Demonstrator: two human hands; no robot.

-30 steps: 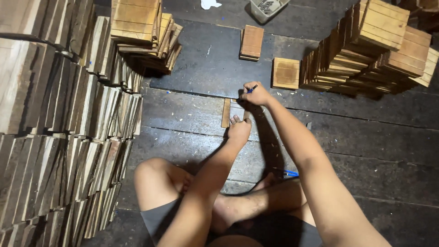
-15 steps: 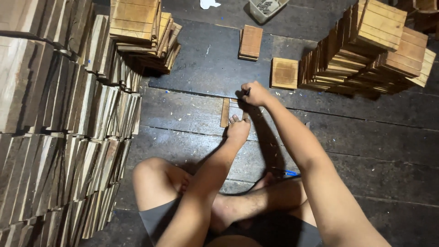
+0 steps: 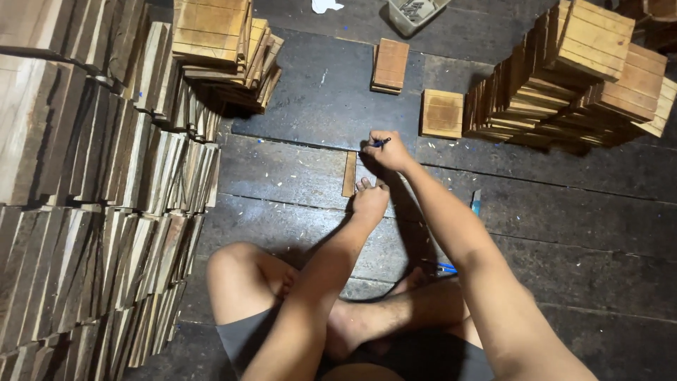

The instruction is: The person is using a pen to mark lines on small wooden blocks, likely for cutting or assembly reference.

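I sit cross-legged on a dark plank floor (image 3: 296, 183). My left hand (image 3: 369, 198) presses flat on a small wooden piece (image 3: 349, 173) lying on the floor in front of me; only its left strip shows. My right hand (image 3: 386, 150) is just beyond it, closed around a dark pen (image 3: 381, 142) whose tip points left at the far edge of the piece. Both forearms reach forward from the bottom of the view.
Tall rows of stacked wooden boards (image 3: 92, 190) fill the left side. More board stacks (image 3: 578, 77) stand at the far right and another pile (image 3: 222, 53) at the far left. Two loose boards (image 3: 390, 65) (image 3: 442, 113) lie ahead. A blue tool (image 3: 477, 202) lies at my right.
My right hand with the pen has shifted slightly left along the far edge of the piece. My left hand stays pressed on it.
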